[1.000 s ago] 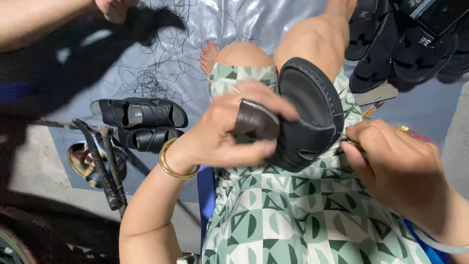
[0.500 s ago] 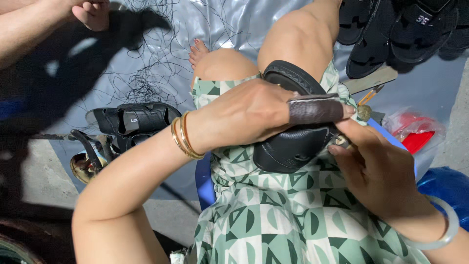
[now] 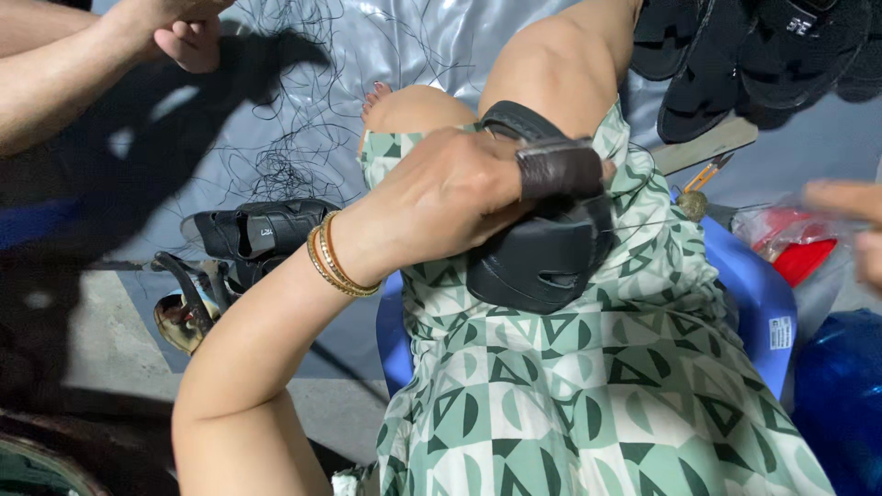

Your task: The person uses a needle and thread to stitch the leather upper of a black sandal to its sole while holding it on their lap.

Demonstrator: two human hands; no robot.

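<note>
My left hand (image 3: pixel 441 197) grips a black sandal (image 3: pixel 542 266) that rests on my lap, on a green patterned dress. A brown leather guard (image 3: pixel 560 170) wraps one finger of that hand, and gold bangles sit on the wrist. My right hand (image 3: pixel 850 220) is blurred at the right edge, well away from the sandal. A thin taut thread (image 3: pixel 735 220) runs from the sandal to its pinched fingers.
A pile of black sandals (image 3: pixel 763 55) lies at the top right, and more sandals (image 3: pixel 257 230) lie on the floor at left. Loose black threads (image 3: pixel 276 138) cover a silver sheet. Another person's arm (image 3: pixel 83 73) reaches in at top left. A blue stool (image 3: pixel 753 294) and a red bagged item (image 3: pixel 799 253) are at right.
My right hand has pulled away from the sandal to the right edge, drawing the thread taut. My left hand has kept its hold on the sandal.
</note>
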